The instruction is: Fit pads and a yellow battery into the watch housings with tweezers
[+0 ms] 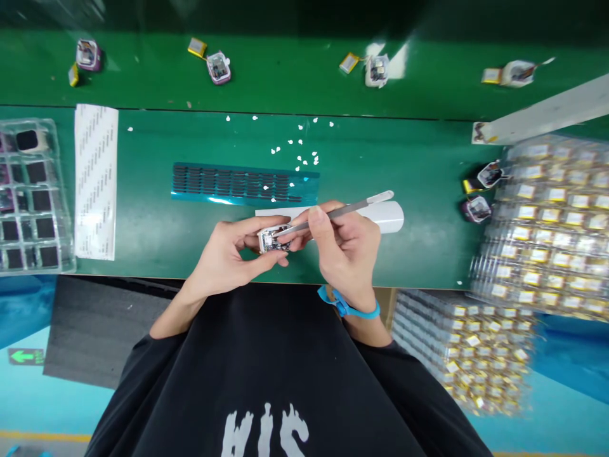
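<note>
My left hand (238, 251) holds a small white-cased device (267, 240) with its inner circuit parts showing, near the table's front edge. In my right hand (345, 244) is a pair of metal tweezers (354, 206), slanting down to the left, with the tips at the open side of the device. A blue band circles my right wrist. Behind my hands lies a white strip (387, 216), partly covered by the right hand. Farther back is a blue sheet (245, 183) with rows of dark strips. Small white dots (291, 142) are scattered around it.
Opened devices with yellow batteries (219, 68) sit along the green back strip. A clear tray (35, 190) and a white printed sheet (96, 184) lie left. Stacked battery trays (547, 228) stand right, beside two more opened devices (476, 209). A pale bar (547, 111) juts in at the right.
</note>
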A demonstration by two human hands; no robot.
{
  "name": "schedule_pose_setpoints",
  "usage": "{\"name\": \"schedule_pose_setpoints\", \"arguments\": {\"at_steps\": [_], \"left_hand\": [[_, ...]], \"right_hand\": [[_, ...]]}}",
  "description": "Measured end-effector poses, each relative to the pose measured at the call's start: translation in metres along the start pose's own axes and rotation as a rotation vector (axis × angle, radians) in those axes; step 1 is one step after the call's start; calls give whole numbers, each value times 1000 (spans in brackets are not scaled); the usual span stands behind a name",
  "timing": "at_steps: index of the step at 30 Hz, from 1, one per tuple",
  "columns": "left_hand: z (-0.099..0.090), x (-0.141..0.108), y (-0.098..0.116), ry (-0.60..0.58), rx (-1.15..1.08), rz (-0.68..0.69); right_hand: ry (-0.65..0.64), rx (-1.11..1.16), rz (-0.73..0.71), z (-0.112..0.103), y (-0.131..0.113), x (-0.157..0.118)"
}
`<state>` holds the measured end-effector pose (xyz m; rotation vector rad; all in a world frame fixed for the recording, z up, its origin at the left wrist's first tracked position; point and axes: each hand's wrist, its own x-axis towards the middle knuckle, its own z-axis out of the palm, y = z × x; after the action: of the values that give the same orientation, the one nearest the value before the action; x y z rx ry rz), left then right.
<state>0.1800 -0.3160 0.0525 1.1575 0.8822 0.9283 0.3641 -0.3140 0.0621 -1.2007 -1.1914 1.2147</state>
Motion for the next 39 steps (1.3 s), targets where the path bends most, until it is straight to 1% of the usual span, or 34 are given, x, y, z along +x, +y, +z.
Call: {"name": "schedule_pose_setpoints", "arguments": {"at_steps": [8, 13, 18, 20, 22, 24, 26, 27, 29, 31, 32, 34, 36, 39], "left_hand": [[1, 4, 2, 12, -4, -5], [0, 4, 4, 15, 38, -30], [-2, 3, 3, -8, 98, -56], [-3, 3, 2, -10, 115, -64], [-4, 3, 2, -19, 153, -78], [-6, 5, 2, -43, 231, -77], [-11, 8, 1, -57, 362, -34], [-14, 12, 0, -59, 449, 8], [-20, 20, -5, -80, 645, 101], [-25, 31, -12, -141, 815, 167], [-27, 36, -16, -184, 879, 179], [-29, 46, -24, -259, 975, 189], [-31, 54, -32, -317, 1042, 216], [-34, 62, -41, -360, 1076, 260]], "right_hand": [[-3, -35, 21, -1, 1, 3], [-6, -28, 16, -2, 5, 2], [-7, -7, 1, 1, 8, -1], [-15, -29, -24, 0, 11, -4], [9, -63, -89, -5, 16, -6], [82, -113, -180, -17, 23, -3], [146, -213, -236, -33, 31, 5], [133, -288, -245, -41, 35, 10], [40, -435, -248, -54, 43, 22], [-60, -536, -249, -61, 50, 32], [-94, -568, -247, -63, 53, 35], [-130, -602, -246, -64, 58, 39], [-135, -606, -271, -65, 63, 41], [-152, -616, -345, -66, 70, 40]]}}
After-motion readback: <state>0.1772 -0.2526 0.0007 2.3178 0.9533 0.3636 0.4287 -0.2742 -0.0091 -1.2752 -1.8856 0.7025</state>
